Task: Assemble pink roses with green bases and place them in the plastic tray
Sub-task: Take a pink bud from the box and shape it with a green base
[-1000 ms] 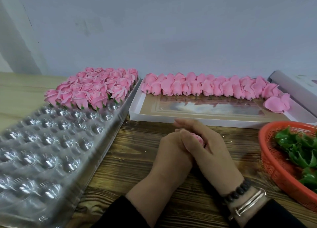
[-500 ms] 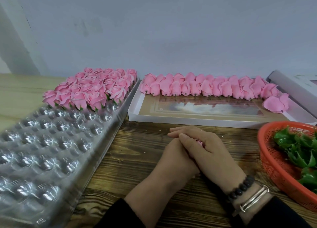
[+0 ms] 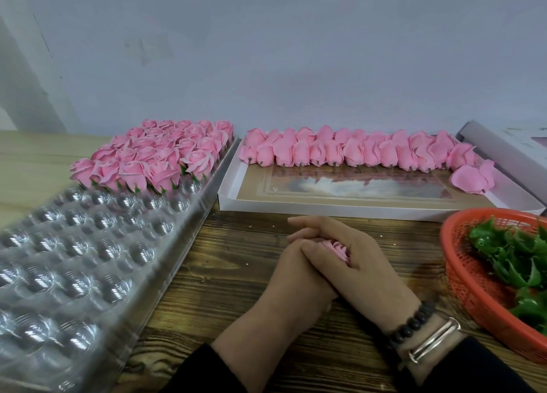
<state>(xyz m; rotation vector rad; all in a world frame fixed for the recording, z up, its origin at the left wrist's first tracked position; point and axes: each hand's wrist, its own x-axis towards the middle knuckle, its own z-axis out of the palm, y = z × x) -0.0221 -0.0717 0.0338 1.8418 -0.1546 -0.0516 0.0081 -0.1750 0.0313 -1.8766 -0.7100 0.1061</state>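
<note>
Dark wooden tabletop (image 3: 236,274) carries a plastic tray (image 3: 88,259) whose far end is filled with finished roses (image 3: 159,156). Right of the tray, the left hand (image 3: 296,280) and right hand (image 3: 355,262) are clasped together, fingers curled round one pink rose (image 3: 337,249). Farther right of the tray sits an orange basket (image 3: 461,274) of green bases (image 3: 515,259).

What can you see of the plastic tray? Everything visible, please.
The plastic tray is clear, glossy moulded plastic with rows of round dimpled cups. It lies flat on the wooden table at the left, running toward the wall. Finished pink roses with green bases fill its far rows; nearer cups are empty. Neither hand touches it.
</note>
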